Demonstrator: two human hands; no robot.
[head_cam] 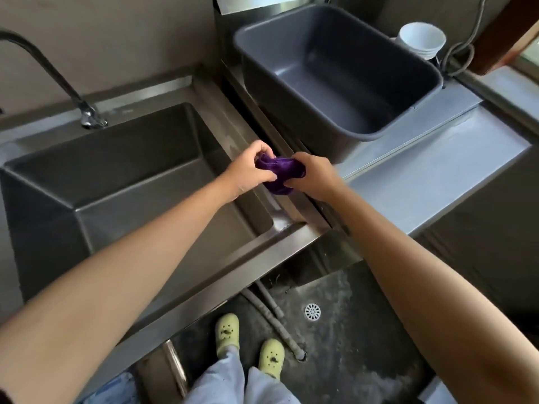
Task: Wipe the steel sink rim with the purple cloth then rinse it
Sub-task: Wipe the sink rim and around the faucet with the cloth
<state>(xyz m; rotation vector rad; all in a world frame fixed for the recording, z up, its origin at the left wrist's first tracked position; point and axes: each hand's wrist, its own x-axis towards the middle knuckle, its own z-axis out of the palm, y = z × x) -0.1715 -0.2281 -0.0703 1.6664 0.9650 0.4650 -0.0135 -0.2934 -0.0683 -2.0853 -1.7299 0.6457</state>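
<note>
One cloth, left hand, right hand, above sink

**Free room and obstacles.** At left centre we see the steel sink open from above, with the faucet arching over its upper-left corner. At centre frame the left hand and right hand, gripping the bunched purple cloth, occupy the sink's right rim. The grey tub crowds the rim's far stretch. To their right we find bare counter. White bowls and a cable fill the upper right corner.
</note>
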